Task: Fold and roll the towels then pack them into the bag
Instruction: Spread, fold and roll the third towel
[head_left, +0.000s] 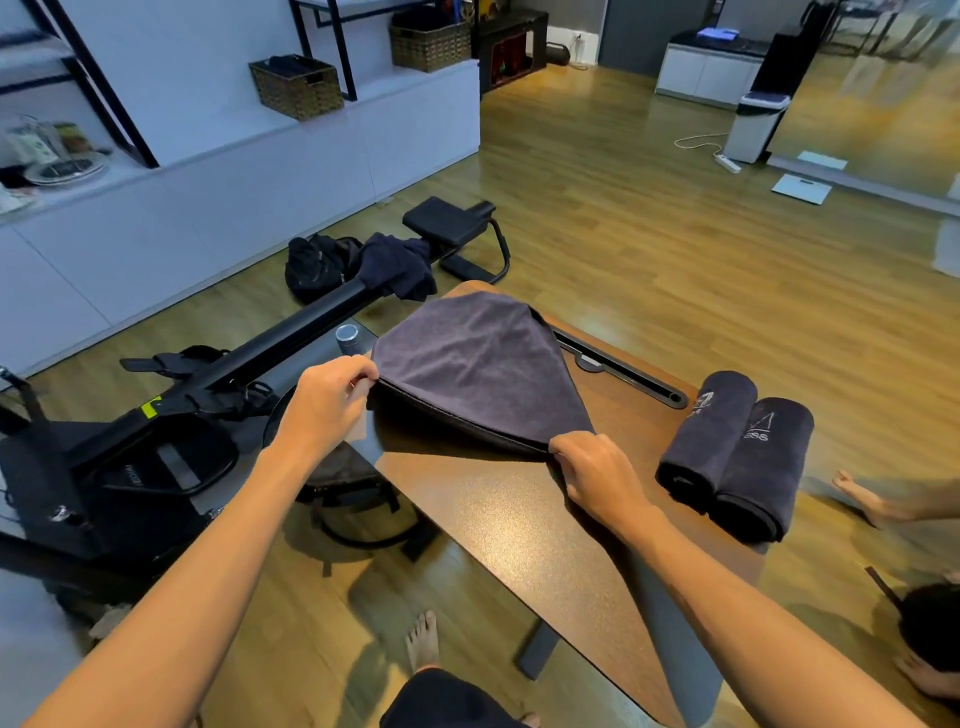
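Note:
A dark grey towel (472, 364), folded double, lies over the far end of the brown table (519, 509). My left hand (327, 400) pinches its near left corner and my right hand (597, 473) pinches its near right corner, lifting the near edge a little off the tabletop. Two rolled dark towels (737, 452) with pale logos lie side by side at the table's right edge. A black bag (317, 265) sits on the floor beyond the table, next to another dark towel (397, 265) draped over the rowing machine's rail.
A black rowing machine (171, 405) stretches along the floor on the left. A metal bottle (347, 338) stands by the table's left edge. Another person's foot (867, 499) and head (930, 629) show at the right. My bare foot (423, 639) is below the table.

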